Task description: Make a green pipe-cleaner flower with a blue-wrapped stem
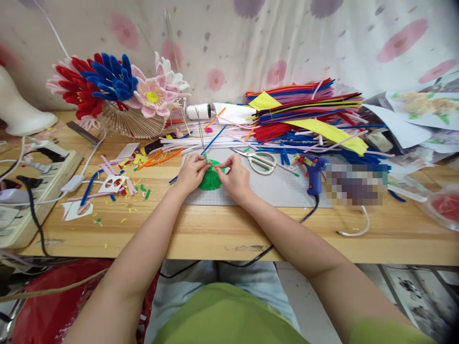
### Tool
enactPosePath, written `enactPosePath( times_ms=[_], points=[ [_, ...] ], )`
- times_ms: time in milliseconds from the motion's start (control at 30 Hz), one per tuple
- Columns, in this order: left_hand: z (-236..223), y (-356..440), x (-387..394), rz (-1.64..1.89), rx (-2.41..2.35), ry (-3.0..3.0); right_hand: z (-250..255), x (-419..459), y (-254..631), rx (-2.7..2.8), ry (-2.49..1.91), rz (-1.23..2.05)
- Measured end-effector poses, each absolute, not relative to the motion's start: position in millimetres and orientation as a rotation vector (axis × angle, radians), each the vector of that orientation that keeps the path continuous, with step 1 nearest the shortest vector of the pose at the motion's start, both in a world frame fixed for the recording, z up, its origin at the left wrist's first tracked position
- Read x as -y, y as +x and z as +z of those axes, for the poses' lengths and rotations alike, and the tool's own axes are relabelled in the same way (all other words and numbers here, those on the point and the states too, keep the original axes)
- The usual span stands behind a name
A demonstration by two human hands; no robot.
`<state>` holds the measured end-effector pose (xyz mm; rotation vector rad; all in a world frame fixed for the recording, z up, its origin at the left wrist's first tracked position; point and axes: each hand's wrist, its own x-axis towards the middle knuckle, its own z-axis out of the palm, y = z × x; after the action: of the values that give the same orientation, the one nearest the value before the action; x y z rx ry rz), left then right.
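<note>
A round, fuzzy green piece [210, 179], looking like pipe cleaners fanned out into a disc, lies on the grey cutting mat [287, 191]. At its upper left, my left hand [191, 174] is closed, fingertips pressed together near thin wire stems [201, 131] that stand up from there. I cannot tell if the stems are in its grip. My right hand [234, 177] pinches with thumb and forefinger at the green piece's right edge. Whatever is between those fingertips is too small to make out. White-handled scissors [263, 161] lie just beyond the right hand.
A blue glue gun [314, 174] stands on the right, its black cord crossing the table edge. Bundled pipe cleaners [304, 110] are heaped behind. A fan-shaped holder [132, 119] with plush flowers [111, 79] stands back left. Scraps and a power strip [39, 200] occupy the left.
</note>
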<state>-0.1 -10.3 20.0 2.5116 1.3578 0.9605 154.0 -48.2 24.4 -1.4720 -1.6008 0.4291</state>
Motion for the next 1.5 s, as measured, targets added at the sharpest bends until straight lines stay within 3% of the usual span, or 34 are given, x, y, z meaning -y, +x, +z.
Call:
enactPosePath(
  times_ms=[333, 767, 1233, 1500],
  points=[
    [21, 1, 12, 0.977, -1.338, 2.484, 12, 47, 146, 1.745, -1.307, 0.496],
    [19, 1, 12, 0.995, -1.354, 2.479, 10, 41, 145, 1.858, -1.322, 0.327],
    [21, 1, 12, 0.979, -1.346, 2.495, 15, 39, 159, 1.795, -1.213, 0.474],
    [19, 0, 11, 1.012, -1.327, 2.504, 15, 38, 146, 1.957, -1.268, 0.265]
  ],
)
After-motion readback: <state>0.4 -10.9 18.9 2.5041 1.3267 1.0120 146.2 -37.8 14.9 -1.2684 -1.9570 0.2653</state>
